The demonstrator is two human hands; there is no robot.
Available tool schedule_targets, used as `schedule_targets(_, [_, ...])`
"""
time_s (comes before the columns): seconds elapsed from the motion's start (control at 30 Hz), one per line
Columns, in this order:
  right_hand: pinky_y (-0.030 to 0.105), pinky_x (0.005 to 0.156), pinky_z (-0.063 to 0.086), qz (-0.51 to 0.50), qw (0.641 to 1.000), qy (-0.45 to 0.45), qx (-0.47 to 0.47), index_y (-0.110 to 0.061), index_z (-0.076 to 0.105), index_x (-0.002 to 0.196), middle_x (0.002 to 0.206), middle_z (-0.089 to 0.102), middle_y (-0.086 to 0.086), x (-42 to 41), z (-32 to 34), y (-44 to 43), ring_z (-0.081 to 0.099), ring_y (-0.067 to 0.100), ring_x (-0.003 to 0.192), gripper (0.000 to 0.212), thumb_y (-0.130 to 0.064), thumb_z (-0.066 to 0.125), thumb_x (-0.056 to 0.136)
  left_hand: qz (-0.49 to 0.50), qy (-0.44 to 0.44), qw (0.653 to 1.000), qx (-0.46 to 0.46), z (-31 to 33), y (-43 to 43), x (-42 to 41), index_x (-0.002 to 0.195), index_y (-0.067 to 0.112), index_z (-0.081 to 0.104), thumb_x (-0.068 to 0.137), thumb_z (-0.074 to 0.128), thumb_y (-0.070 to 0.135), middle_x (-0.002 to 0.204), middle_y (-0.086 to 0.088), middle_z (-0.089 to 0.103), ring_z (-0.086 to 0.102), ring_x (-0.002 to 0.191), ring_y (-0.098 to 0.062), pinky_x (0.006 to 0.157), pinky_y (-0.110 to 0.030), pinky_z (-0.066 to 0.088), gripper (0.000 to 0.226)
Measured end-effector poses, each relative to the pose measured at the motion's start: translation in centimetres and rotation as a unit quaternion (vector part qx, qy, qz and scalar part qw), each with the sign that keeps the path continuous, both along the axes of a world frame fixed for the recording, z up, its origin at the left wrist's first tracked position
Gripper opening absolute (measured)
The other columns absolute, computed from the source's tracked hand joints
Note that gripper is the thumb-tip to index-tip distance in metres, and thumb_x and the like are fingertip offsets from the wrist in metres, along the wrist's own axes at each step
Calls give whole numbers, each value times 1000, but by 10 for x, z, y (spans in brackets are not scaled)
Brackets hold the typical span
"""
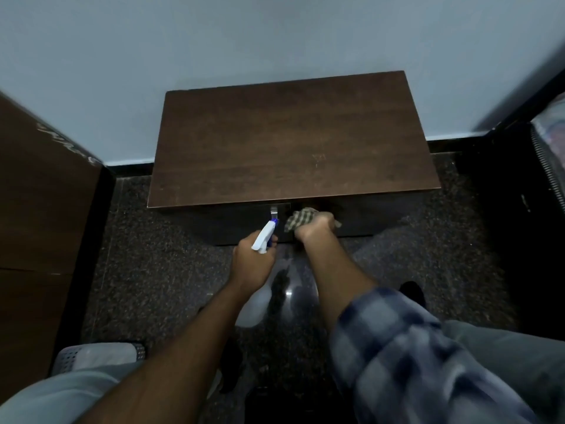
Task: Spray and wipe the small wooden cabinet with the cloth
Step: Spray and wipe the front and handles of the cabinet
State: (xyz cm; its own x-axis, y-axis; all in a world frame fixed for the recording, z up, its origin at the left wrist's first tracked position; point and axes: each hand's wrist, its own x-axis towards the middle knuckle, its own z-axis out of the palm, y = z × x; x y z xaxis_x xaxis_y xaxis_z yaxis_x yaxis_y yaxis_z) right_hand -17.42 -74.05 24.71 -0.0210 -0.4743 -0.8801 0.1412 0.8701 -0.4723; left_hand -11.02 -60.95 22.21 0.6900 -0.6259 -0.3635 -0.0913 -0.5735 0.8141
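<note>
Holding the spray bottle [264,237] in my left grip [252,260], fingers curled round its neck, I point the nozzle at the dark front of the small wooden cabinet [290,139], which stands against the far wall. My right grip [315,228] bunches the checked cloth [301,218] against that front, just right of the metal handle [273,212]. A squeeze now could wet my knuckles or run down onto the floor [171,240], and the cloth could snag the handle. The front is foreshortened and shadowed, so wet patches do not show; the pale blur under my left wrist is probably the bottle's body.
</note>
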Motion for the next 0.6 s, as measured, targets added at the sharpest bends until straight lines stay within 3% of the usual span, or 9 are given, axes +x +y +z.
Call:
schedule_targets(0.03, [41, 91, 44, -91, 990, -90, 60, -2, 51, 130, 141, 53, 18, -3, -1, -3, 55, 26, 101, 31, -17, 49, 102, 1, 3, 1000, -1, 1, 1, 0, 90, 15, 75, 84, 66, 2, 74, 2, 70, 61, 63, -15, 65, -40, 54, 17])
schedule_targets(0.1, [44, 115, 35, -208, 945, -214, 131, -3, 52, 135, 151, 48, 16, 2, 0, -17, 50, 33, 133, 41, -24, 30, 108, 1, 8, 1000, -6, 0, 1, -1, 91, 18, 74, 85, 65, 1, 76, 0, 70, 62, 65, -17, 65, -39, 54, 20])
schedule_targets(0.17, [44, 122, 29, -269, 932, -199, 139, -4, 47, 145, 153, 45, 16, 16, -4, -28, 43, 35, 141, 48, -24, 26, 107, -4, 10, 1000, -8, -2, -1, -3, 88, 28, 72, 86, 64, -1, 77, -1, 70, 62, 66, -19, 67, -40, 55, 30])
schedule_targets(0.27, [47, 111, 44, -237, 945, -193, 112, -5, 51, 139, 142, 55, 18, 15, 3, -24, 57, 37, 126, 44, -24, 33, 104, -6, 25, 1000, -16, -5, -1, -8, 84, 34, 69, 84, 64, -3, 72, 0, 68, 62, 63, -20, 64, -40, 53, 37])
schedule_targets(0.33, [48, 80, 58, -109, 986, -111, 60, 0, 59, 121, 115, 65, 22, 4, 8, -12, 65, 34, 87, 32, -16, 49, 95, -6, 41, 999, -25, -3, -1, -10, 89, 25, 72, 83, 65, 0, 72, -3, 69, 62, 62, -20, 62, -40, 52, 27])
schedule_targets(0.37, [48, 73, 59, -56, 995, -81, 23, 1, 59, 115, 108, 66, 22, 4, 0, -7, 63, 31, 77, 29, -14, 54, 91, -6, 44, 999, -24, 0, -2, -11, 91, 22, 73, 82, 65, 4, 72, -4, 70, 62, 62, -20, 62, -40, 52, 22])
schedule_targets(0.43, [51, 88, 57, -121, 981, -147, 26, -1, 59, 115, 115, 65, 21, -2, -4, 0, 65, 32, 90, 29, -18, 50, 93, 1, 48, 999, -26, 2, -4, -12, 91, 22, 73, 81, 66, 8, 70, -4, 69, 60, 60, -20, 61, -39, 50, 19])
schedule_targets(0.5, [43, 104, 49, -242, 955, -163, 57, -5, 61, 121, 132, 63, 16, 3, -9, -22, 63, 30, 113, 36, -25, 38, 102, -3, 44, 999, -30, 4, -9, -14, 85, 24, 71, 84, 66, 1, 65, -2, 64, 58, 59, -19, 60, -37, 48, 23])
schedule_targets(0.6, [39, 108, 41, -243, 962, -121, 15, -11, 53, 137, 147, 50, 10, 0, -5, -40, 54, 30, 125, 44, -33, 27, 109, -24, 51, 998, -28, 5, -19, -17, 87, 25, 71, 85, 64, -4, 62, 3, 63, 57, 56, -17, 58, -35, 48, 30])
